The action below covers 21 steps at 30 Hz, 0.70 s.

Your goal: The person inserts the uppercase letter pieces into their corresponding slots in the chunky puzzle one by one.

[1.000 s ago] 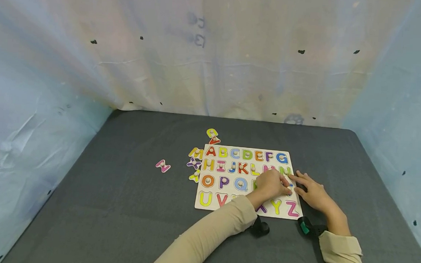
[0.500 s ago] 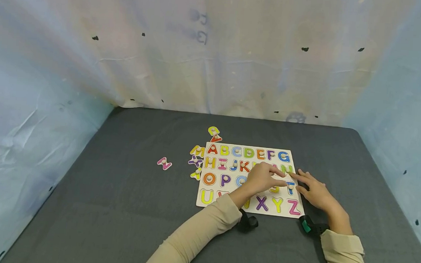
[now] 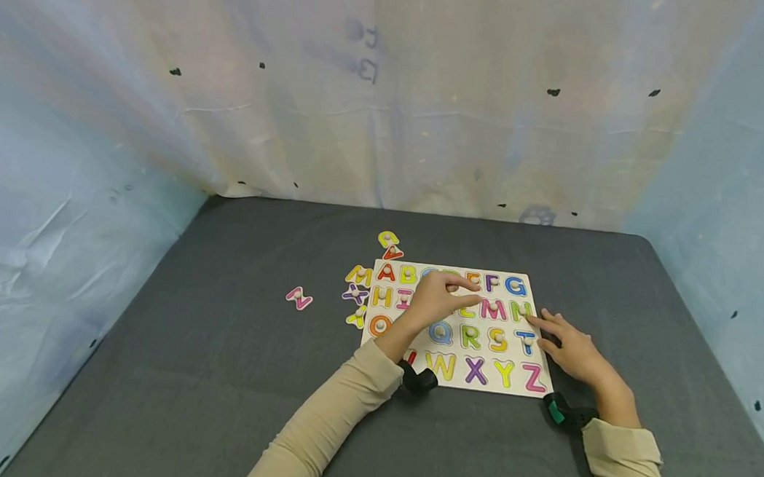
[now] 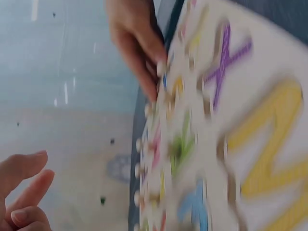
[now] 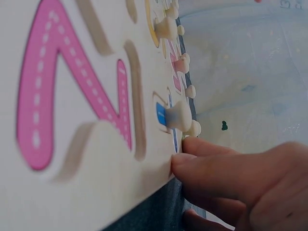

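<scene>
A white wooden alphabet puzzle board (image 3: 455,381) lies on the table. Knobbed letter pieces fill its upper three rows, including a blue T (image 3: 527,342) at the right end. Bare letter recesses run along the bottom row, such as the pink Z (image 3: 534,377). My left hand (image 3: 436,298) is above the board's middle, thumb and forefinger apart with nothing between them. At the board's right edge rests my right hand (image 3: 571,346); in the right wrist view its thumb (image 5: 192,166) touches the edge beside the T's knob (image 5: 179,116).
Left of the board lie loose knobbed letters: a yellow W (image 3: 358,274), a purple X (image 3: 355,294) and a yellow Y (image 3: 356,316). A pink Z piece (image 3: 299,298) sits farther left. Beyond the top left corner are a yellow U (image 3: 388,237) and a red V (image 3: 393,252).
My left hand has let go of the blue T piece and moved left across the board, its thumb and forefinger spreading apart. My right hand has stayed at the right edge.
</scene>
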Each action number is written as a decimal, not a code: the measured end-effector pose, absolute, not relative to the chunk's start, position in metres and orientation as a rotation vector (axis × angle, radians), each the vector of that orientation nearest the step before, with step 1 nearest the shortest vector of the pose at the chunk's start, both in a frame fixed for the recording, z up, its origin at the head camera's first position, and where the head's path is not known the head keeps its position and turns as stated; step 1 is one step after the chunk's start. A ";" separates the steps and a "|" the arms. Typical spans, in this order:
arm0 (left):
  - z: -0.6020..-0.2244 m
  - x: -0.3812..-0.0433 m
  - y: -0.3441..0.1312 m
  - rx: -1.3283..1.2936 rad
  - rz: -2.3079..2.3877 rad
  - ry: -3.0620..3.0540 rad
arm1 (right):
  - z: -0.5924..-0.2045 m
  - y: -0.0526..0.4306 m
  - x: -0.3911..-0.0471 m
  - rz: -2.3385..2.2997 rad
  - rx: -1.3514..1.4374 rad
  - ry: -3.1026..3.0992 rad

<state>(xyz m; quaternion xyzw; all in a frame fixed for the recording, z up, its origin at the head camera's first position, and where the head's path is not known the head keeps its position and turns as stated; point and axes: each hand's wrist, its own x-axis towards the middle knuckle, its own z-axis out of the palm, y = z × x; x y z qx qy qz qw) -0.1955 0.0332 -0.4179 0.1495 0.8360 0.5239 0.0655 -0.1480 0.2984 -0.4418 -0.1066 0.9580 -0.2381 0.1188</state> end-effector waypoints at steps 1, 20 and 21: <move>-0.418 -0.198 0.028 0.454 1.588 2.523 | -0.442 0.298 -0.148 -0.696 -0.313 2.803; -0.422 -0.243 -0.055 0.277 1.648 2.650 | -0.444 0.299 -0.147 -0.711 -0.341 2.816; -0.422 -0.246 -0.059 0.256 1.650 2.651 | -0.444 0.299 -0.147 -0.714 -0.340 2.814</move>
